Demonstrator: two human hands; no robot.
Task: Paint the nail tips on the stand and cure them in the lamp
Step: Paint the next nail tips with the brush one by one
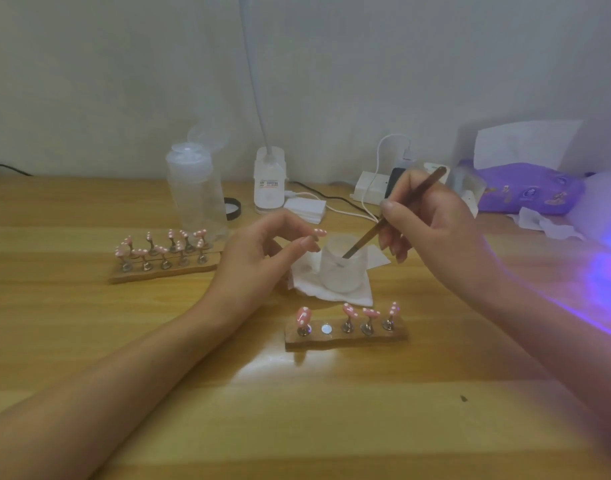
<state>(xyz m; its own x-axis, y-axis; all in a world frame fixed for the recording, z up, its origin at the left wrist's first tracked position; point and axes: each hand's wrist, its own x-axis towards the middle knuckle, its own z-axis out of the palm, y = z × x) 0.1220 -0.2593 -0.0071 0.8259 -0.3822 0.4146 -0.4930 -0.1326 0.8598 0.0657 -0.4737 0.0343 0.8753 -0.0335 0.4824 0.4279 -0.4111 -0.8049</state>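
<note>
Right hand (432, 230) pinches a brush (397, 216), bristles in the frosted cup (342, 271); left hand (259, 251), fingers curled, holds a pink nail tip (320, 232) just left of the cup (featherlight, likely smudge-prone: grip its stem), beyond the near stand (345, 337).

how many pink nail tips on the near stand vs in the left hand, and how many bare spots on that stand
pink tips on the near stand: 4
pink tip pinched in the left hand: 1
bare spot on the stand: 1
total: 5 tips, 1 bare spot
</note>
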